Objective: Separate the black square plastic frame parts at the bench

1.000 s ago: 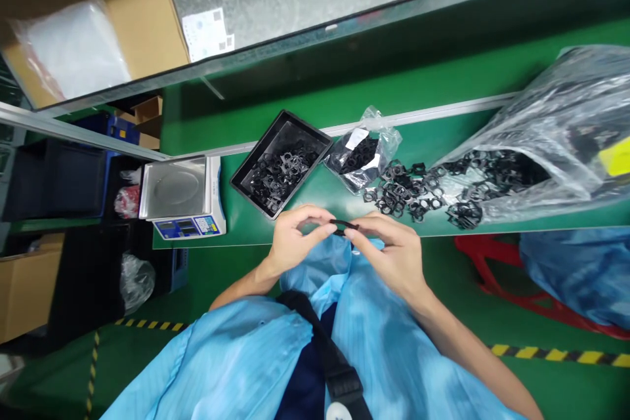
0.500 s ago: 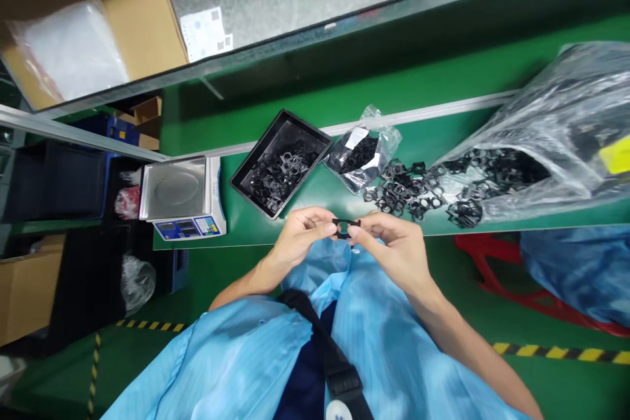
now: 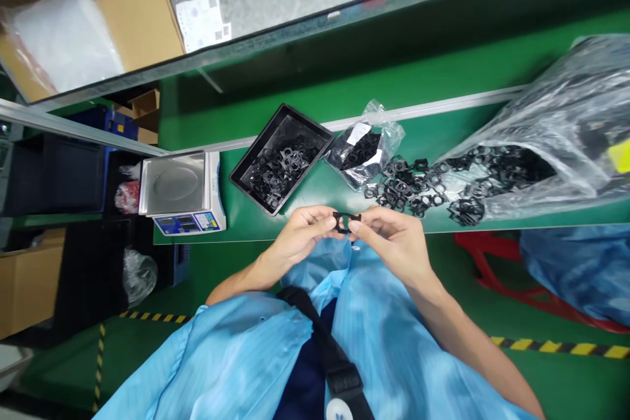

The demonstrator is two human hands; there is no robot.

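A small black plastic ring-shaped part (image 3: 346,216) with a round opening is held up just in front of my chest, near the table's front edge. My left hand (image 3: 306,231) pinches its left end between thumb and fingers. At its right end, the thumb and fingers of my right hand (image 3: 394,236) are closed on it too. Beyond my hands lies a loose pile of similar black parts (image 3: 401,187). To the left of the pile, a black tray (image 3: 241,174) holds many more of them.
A clear plastic bag (image 3: 364,154) of black parts lies between tray and pile. On the right, a large plastic sack (image 3: 581,118) spills parts onto the green table (image 3: 315,193). A weighing scale (image 3: 180,190) stands left. A shelf edge (image 3: 295,29) runs above; a red stool (image 3: 492,269) is at lower right.
Both hands keep their pinch on the black ring-shaped part, which seems slightly tilted compared with before. The whole view has shifted a little; the table's contents look the same.
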